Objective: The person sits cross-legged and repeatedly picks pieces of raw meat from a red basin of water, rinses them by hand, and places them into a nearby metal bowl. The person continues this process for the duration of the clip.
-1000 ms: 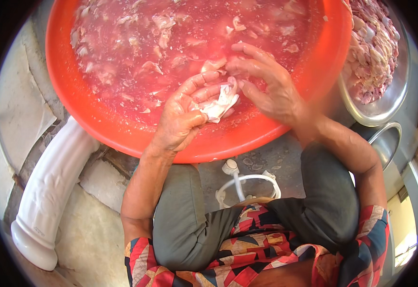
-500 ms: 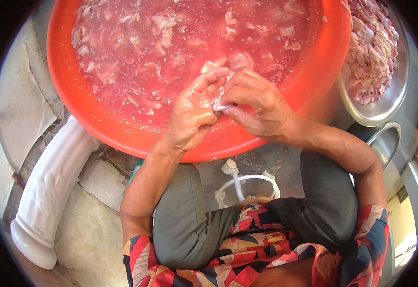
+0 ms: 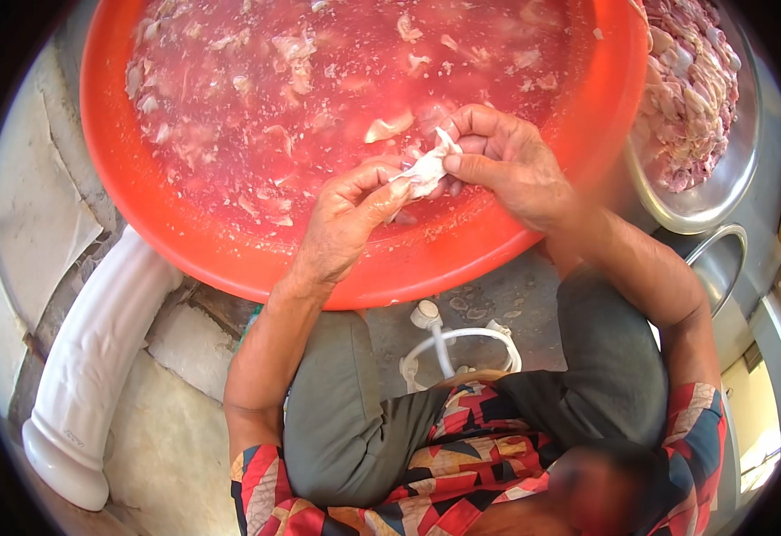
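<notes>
Between my two hands a small, wet, whitish piece of meat or skin (image 3: 428, 171) is stretched over the near part of a big red tub (image 3: 221, 272). My left hand (image 3: 348, 210) pinches its lower left end between thumb and fingers. At the upper right end my right hand (image 3: 511, 165) grips it, thumb against curled fingers. Pinkish-red, cloudy water (image 3: 230, 116) fills the tub, with many pale scraps floating in it. A larger pale piece (image 3: 389, 127) floats just beyond my hands. Some of my fingertips are hidden behind the held piece.
A metal basin (image 3: 699, 214) heaped with raw pink meat (image 3: 690, 98) stands at the right of the tub. Below it is another metal vessel (image 3: 721, 268). A white ceramic pedestal (image 3: 96, 375) lies at the left. A white hose (image 3: 444, 348) coils on the floor between my knees.
My hands have moved apart, and the whitish piece now shows stretched between them. The right hand has shifted right and up. The tub's view has slid slightly left.
</notes>
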Motion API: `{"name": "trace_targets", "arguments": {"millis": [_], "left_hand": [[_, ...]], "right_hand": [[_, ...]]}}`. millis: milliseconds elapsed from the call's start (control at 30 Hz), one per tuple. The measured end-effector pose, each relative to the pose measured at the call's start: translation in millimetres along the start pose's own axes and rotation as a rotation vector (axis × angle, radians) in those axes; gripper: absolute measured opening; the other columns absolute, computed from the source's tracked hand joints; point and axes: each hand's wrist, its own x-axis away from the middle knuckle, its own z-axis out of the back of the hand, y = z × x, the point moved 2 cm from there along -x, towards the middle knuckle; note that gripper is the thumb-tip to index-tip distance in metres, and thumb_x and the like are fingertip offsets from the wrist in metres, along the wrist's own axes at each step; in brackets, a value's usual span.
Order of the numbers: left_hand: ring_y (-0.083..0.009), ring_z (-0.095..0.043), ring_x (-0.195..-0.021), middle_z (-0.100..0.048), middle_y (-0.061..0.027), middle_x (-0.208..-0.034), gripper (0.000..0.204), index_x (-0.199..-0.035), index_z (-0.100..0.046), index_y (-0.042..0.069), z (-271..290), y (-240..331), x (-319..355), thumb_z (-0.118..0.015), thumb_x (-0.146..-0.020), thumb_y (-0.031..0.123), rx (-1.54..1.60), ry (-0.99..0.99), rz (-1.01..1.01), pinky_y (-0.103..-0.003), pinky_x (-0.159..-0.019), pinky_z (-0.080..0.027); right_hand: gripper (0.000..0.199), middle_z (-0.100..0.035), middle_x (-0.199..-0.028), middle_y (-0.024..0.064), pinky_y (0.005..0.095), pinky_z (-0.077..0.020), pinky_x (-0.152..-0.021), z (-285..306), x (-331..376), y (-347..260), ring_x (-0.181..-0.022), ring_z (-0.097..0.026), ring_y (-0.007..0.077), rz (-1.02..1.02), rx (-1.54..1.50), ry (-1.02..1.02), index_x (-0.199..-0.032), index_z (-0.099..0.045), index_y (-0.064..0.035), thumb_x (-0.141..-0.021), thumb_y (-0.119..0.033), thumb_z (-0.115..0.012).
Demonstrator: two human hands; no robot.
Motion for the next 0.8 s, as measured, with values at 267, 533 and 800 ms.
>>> {"name": "trace_targets", "arguments": {"millis": [267,533,800], "left_hand": [[-0.0074,-0.051,-0.074,-0.059,-0.0044,-0.091,0.011,-0.094,-0.057,0.001,-1.1,-1.7,0.6,-0.051,-0.089,0.008,0.027,0.057,-0.096,-0.025,-0.07,-0.045],[-0.0079,-0.051,-0.076,-0.059,-0.0038,-0.091,0.011,-0.095,-0.057,0.001,-2.7,-1.7,3.9,-0.05,-0.09,0.009,0.006,0.054,-0.139,-0.023,-0.069,-0.043],[-0.0097,-0.054,-0.09,-0.057,-0.0038,-0.102,0.015,-0.096,-0.059,0.002,2.4,-8.1,3.3,-0.053,-0.089,0.014,0.024,0.042,-0.086,-0.026,-0.072,-0.049]], "right_hand": [[0.019,-0.063,-0.088,0.0129,0.025,-0.0495,-0.073,-1.0,0.6,-0.9,-0.081,-0.064,0.0176,0.006,-0.082,-0.019,-0.101,-0.048,0.0034,-0.081,0.004,-0.048],[0.017,-0.061,-0.086,0.0037,0.0231,-0.0441,-0.073,4.3,1.2,7.2,-0.079,-0.056,0.0085,0.019,-0.01,0.089,-0.1,-0.054,-0.003,-0.087,-0.013,-0.056],[0.018,-0.059,-0.089,0.0054,0.0257,-0.0452,-0.075,6.7,2.4,8.9,-0.081,-0.056,0.0112,0.047,-0.065,0.107,-0.102,-0.053,-0.0011,-0.09,-0.013,-0.047]]}}
